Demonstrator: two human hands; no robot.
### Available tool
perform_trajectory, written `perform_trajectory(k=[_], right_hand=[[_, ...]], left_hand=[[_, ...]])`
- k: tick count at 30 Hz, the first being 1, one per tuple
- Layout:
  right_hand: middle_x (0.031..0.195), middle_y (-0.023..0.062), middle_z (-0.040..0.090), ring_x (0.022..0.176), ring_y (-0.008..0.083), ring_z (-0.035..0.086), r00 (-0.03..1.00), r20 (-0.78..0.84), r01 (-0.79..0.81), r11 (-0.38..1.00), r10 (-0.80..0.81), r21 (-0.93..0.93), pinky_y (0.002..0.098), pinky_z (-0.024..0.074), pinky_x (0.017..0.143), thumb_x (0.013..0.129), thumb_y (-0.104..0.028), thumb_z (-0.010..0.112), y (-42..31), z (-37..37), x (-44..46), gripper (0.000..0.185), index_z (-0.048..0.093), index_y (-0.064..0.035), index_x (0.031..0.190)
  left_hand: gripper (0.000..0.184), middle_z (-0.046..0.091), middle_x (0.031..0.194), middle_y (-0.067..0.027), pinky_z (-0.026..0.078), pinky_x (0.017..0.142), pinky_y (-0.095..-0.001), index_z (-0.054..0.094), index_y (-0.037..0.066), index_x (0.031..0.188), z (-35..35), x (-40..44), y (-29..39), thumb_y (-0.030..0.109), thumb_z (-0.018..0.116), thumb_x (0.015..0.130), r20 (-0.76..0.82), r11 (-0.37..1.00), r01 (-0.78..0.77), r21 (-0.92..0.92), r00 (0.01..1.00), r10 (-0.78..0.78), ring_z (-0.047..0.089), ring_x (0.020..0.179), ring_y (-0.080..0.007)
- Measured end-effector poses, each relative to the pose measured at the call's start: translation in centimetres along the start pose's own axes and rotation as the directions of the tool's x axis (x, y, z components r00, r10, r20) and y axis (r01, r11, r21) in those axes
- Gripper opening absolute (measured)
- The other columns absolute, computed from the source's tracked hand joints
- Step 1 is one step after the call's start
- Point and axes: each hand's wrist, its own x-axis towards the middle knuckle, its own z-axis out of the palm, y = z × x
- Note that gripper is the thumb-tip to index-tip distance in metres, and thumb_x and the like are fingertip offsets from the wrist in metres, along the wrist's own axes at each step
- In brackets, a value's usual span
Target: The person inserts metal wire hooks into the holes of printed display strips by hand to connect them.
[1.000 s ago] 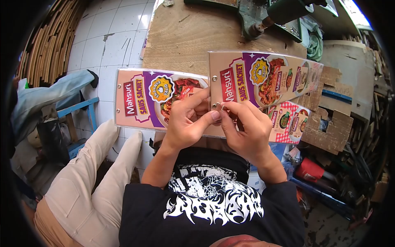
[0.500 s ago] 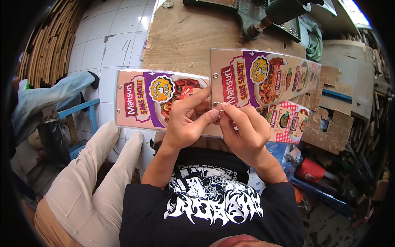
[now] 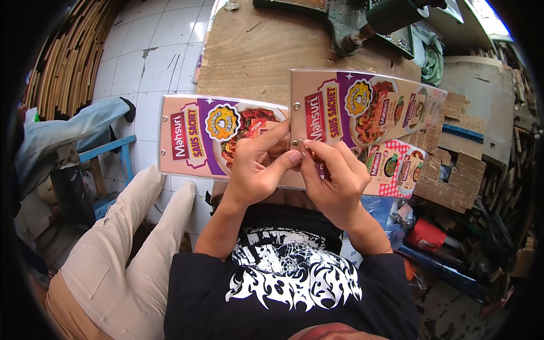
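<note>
Head view: the upper printed sheet (image 3: pixel 362 107) overlaps the lower sheet (image 3: pixel 212 139); I judge the former light, stiffish and slick, best held edgewise. Just beside its near eyelet (image 3: pixel 295 143), my right hand (image 3: pixel 339 177) pinches what looks like a small ring (image 3: pixel 306 149); what my left hand (image 3: pixel 258 169) grips, I can't tell.

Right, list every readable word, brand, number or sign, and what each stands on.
"Mahsuri": left card, right card and red-checked print.
"SAUS SACHET": left card and right card.
Yellow badges on both cards: lettering too small to read surely.
Smaller print and any numbers on the cards: too small or blurred.
Shirt: lettering too stylised to read.
</note>
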Motion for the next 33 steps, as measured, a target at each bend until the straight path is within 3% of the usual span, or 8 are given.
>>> perform_trajectory(k=[7,11,20,28,33], right_hand=[[0.073,0.0083,0.062,0.055,0.0151,0.058,0.989,0.009,-0.147,0.982,0.147,0.118,0.0258,0.0441,0.045,0.077,0.005,0.073,-0.1,-0.4,-0.1,0.021,0.067,0.0005,0.097],[0.073,0.0081,0.063,0.055,0.0135,0.058,0.993,-0.029,-0.111,0.988,0.115,0.107,0.025,0.0443,0.046,0.078,0.004,0.073,-0.2,-0.4,-0.2,0.02,0.068,0.0003,0.097],[0.072,0.0079,0.062,0.054,0.0142,0.058,0.993,-0.008,-0.118,0.988,0.119,0.095,0.0259,0.0446,0.045,0.077,0.005,0.073,-0.3,-0.5,0.1,0.019,0.068,0.0002,0.095],[0.072,0.0071,0.059,0.053,0.0201,0.057,0.987,0.0,0.16,0.973,-0.163,-0.168,0.0296,0.0468,0.048,0.074,0.005,0.073,0.3,-0.3,-0.1,0.028,0.068,0.0021,0.101],[0.073,0.0068,0.059,0.055,0.019,0.058,0.979,-0.03,0.196,0.967,-0.203,-0.165,0.0299,0.047,0.049,0.072,0.006,0.073,0.7,-0.1,-0.3,0.03,0.068,0.0029,0.102]], left_hand=[[0.05,0.07,0.106,-0.0201,0.056,0.083,-0.0303,0.044,-0.008,0.139,0.0,0.0,-0.1,-0.008,0.057,0.091,0.005,1.0,-0.017,0.003,1.0,0.017,0.068,0.094,-0.019],[0.049,0.07,0.107,-0.0204,0.056,0.084,-0.0306,0.046,-0.007,0.138,0.1,-0.1,-0.3,-0.007,0.057,0.091,-0.002,0.994,0.006,-0.11,1.0,-0.007,0.068,0.095,-0.0197],[0.051,0.07,0.107,-0.0191,0.056,0.083,-0.0297,0.046,-0.007,0.139,-0.2,-0.1,0.0,-0.008,0.059,0.09,0.029,1.0,0.006,-0.002,1.0,-0.006,0.068,0.095,-0.0187],[0.052,0.07,0.107,-0.0191,0.055,0.084,-0.0294,0.044,-0.006,0.141,-0.3,-0.1,0.2,-0.007,0.059,0.091,0.025,1.0,0.009,-0.001,1.0,-0.009,0.067,0.095,-0.0177],[0.052,0.07,0.108,-0.0194,0.055,0.085,-0.0294,0.043,-0.006,0.141,-0.2,-0.1,-0.1,-0.006,0.058,0.091,0.038,1.0,-0.005,-0.013,0.999,0.005,0.067,0.097,-0.0175]])
